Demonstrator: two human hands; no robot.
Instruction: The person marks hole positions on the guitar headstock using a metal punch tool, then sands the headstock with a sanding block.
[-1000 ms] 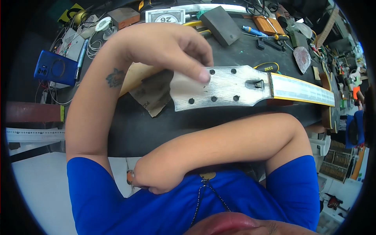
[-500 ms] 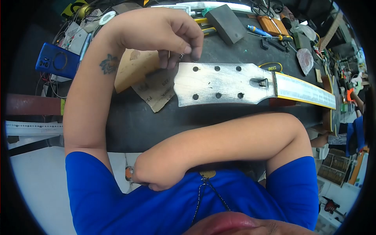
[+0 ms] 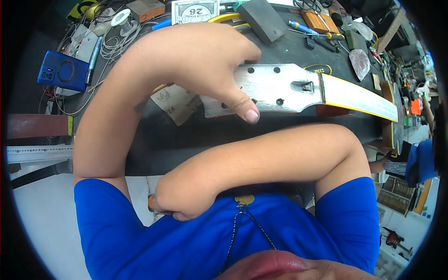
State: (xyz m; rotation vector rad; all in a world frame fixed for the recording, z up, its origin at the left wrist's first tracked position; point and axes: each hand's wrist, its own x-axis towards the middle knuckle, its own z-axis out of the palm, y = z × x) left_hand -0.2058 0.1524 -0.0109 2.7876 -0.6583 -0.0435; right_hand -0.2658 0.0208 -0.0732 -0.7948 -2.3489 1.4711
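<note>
A black tabletop (image 3: 149, 149) runs across in front of the person, crowded along its far side. A dark grey block (image 3: 263, 21) sits just beyond a pale guitar headstock (image 3: 287, 88), with a blue pen-like tool (image 3: 301, 26) and a yellow-and-black screwdriver (image 3: 335, 36) to its right, and a card marked 26 (image 3: 195, 11) to its left. Over on the left I see a blue phone (image 3: 63, 70), coils of grey cable (image 3: 116, 44) and a white ruler (image 3: 39, 153). On the right of the room, a person in blue (image 3: 420, 161) is partly in view, with a rack (image 3: 396, 193) and a red guitar (image 3: 394, 237) lower down.

The headstock lies flat-side up near the middle of the tabletop, its neck (image 3: 359, 95) running off to the right; a sheet of sandpaper (image 3: 176, 105) rests by its left end. Of the two hands, the left hand (image 3: 210, 56) lies across the headstock's left part, thumb out past the near edge; the fingers are mostly hidden, so I can't tell whether they grip. The right hand (image 3: 184, 200) is curled in at the belly, a small orange thing (image 3: 150, 203) showing beside it, and whether it's held I can't say.

Half a second ago the left hand was bent at the headstock's far left corner, leaving all six holes showing. Now it covers some of that end, and the forearm has turned its tattoo nearly out of sight.
</note>
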